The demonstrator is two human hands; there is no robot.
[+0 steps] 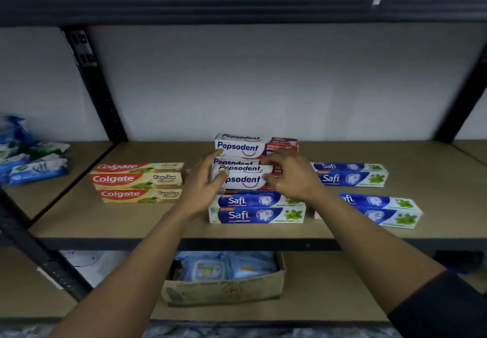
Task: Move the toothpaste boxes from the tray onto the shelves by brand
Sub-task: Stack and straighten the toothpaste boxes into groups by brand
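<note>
The toothpaste boxes lie on the wooden shelf point(263, 229), sorted in groups by brand. Toward the left edge, three Colgate boxes point(137, 179) lie side by side, their long sides touching. In the middle, toward the back, stand the stacked Pepsodent boxes point(255, 146). Just in front of them is the front Pepsodent box point(243, 178), which lies lengthwise between the person's two hands, directly behind a pair of Safi boxes point(257, 210) near the shelf's front edge. Whether it rests on the shelf or is lifted cannot be told.

The left hand point(207, 182) is spread wide with its fingers straight, and its thumb touches the left end of the front Pepsodent box. The right hand point(288, 177) has its fingers bent over the right end of the same box, with the thumb on its front face, so it grips that end.

Toward the right edge there are two more pairs of Safi boxes: one pair at the back point(350, 175) and one pair at the front point(382, 211), the latter partly hidden by the right forearm.

On the neighbouring shelf to the left lie blue and white packets point(34, 163). On the lower shelf point(342, 293) stands a cardboard box point(224, 289) holding pale blue packs.
</note>
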